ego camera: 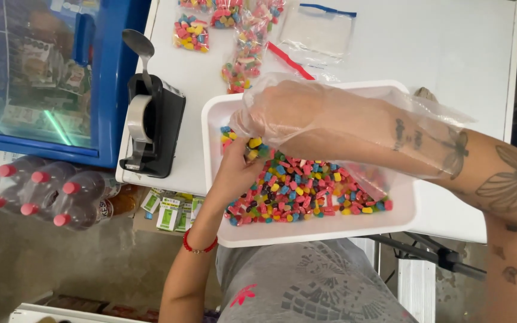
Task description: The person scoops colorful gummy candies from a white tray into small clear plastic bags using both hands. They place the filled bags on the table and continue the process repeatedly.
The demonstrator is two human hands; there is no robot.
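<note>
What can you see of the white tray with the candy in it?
The white tray is a shallow rectangular plastic-looking dish with rounded corners, lying flat at the white table's near edge. Small multicoloured candies cover much of its floor. The left hand reaches into the candies; the right hand, in a clear loose glove, is above them.

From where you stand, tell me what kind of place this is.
Probably a small shop's packing corner: a tray of sweets, filled bags, a glass-door cooler and shrink-wrapped bottles.
</note>
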